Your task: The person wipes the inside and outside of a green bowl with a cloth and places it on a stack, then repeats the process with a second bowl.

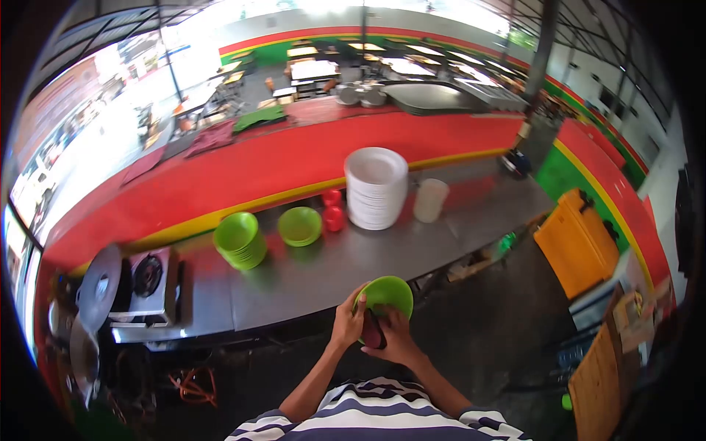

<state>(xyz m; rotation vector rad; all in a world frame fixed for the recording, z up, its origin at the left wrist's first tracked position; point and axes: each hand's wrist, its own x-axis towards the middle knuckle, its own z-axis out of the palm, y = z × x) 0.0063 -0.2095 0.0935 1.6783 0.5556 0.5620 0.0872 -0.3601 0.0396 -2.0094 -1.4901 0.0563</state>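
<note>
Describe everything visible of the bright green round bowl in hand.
The bright green, round, plastic-looking bowl is held in front of the grey metal counter, opening towards the camera. The left hand grips its left rim; the right hand reaches into it with a dark red, cloth-like piece. Hands hide its lower part.

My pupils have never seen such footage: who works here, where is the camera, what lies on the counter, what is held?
No machine here: a person works with two bare hands. The picture comes from a camera worn on the head, looking forward and down, so a striped shirt shows below. The left hand holds a round green bowl; the right hand holds what looks like a dark-red cloth against it. On the metal counter, left to right, stand a boxy stove, a tall green bowl stack, a lower green bowl stack, small red containers, a white dish stack and a pale cylindrical container.
</note>
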